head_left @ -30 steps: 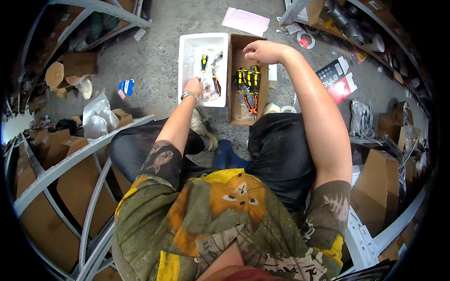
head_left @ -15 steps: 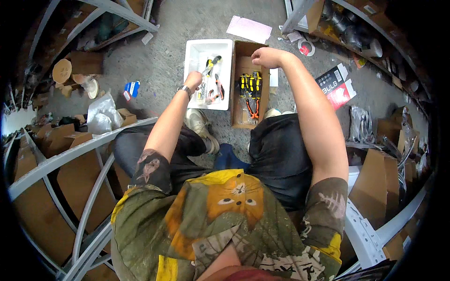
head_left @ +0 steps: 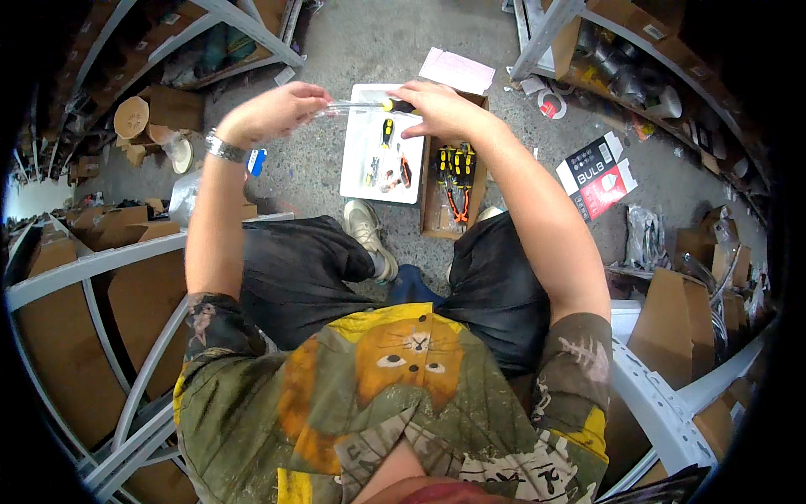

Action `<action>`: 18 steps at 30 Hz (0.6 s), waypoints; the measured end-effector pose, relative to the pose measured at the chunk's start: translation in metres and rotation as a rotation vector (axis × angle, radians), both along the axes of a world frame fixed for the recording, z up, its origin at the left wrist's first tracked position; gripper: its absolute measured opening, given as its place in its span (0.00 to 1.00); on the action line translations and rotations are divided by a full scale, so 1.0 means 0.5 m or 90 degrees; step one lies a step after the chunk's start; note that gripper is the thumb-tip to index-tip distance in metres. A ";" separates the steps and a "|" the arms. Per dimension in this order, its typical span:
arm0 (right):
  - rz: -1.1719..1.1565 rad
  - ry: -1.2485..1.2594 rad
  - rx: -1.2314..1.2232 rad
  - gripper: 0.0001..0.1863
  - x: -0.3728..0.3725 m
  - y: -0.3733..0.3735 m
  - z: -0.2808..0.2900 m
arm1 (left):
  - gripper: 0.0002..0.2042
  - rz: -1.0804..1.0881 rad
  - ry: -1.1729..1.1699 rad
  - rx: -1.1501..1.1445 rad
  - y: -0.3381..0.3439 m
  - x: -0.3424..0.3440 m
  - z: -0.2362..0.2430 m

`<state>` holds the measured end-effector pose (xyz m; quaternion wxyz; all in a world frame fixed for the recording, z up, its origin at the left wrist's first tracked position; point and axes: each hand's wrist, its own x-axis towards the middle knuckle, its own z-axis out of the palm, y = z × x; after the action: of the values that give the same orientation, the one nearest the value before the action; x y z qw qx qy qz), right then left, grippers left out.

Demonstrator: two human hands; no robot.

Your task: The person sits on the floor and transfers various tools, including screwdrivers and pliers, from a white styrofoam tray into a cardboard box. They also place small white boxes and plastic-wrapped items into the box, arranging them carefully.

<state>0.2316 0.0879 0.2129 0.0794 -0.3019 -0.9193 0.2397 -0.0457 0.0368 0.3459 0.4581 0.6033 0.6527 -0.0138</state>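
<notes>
My left hand (head_left: 290,109) pinches the far end of a long screwdriver (head_left: 389,105) or its clear wrapping, raised level over the white foam box (head_left: 353,147). My right hand (head_left: 437,107) is on its yellow-and-black handle, partly hiding it. The foam box holds a short yellow-and-black screwdriver (head_left: 387,132), orange-handled pliers (head_left: 405,170) and small items I cannot make out. Against its right side, an open cardboard box (head_left: 429,216) holds several yellow-and-black screwdrivers (head_left: 456,160) and orange-and-black pliers (head_left: 459,208).
Metal racks (head_left: 541,42) with cardboard and clutter line both sides. A pink paper (head_left: 457,67) lies beyond the boxes. A flattened printed carton (head_left: 596,176) lies at the right, a blue item (head_left: 257,161) at the left. My legs and shoes (head_left: 367,235) are below the boxes.
My left hand has lifted a screwdriver out of the foam box and moved up and left with it. My right hand has moved left from the cardboard box onto the handle.
</notes>
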 end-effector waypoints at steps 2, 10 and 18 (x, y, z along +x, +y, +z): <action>-0.014 0.032 -0.121 0.32 -0.004 0.008 0.051 | 0.17 -0.017 0.032 0.032 0.009 -0.002 0.054; -0.077 0.095 -0.298 0.17 0.122 0.032 0.162 | 0.16 -0.299 0.124 0.230 0.053 -0.005 -0.049; -0.181 -0.350 -0.299 0.15 0.154 0.016 0.196 | 0.30 -0.204 -0.201 0.423 -0.053 0.338 -0.254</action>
<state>0.3088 0.0959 0.3109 -0.2090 -0.4890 -0.7755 0.3403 0.1235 0.0101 0.2189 0.3250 0.8075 0.4407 0.2194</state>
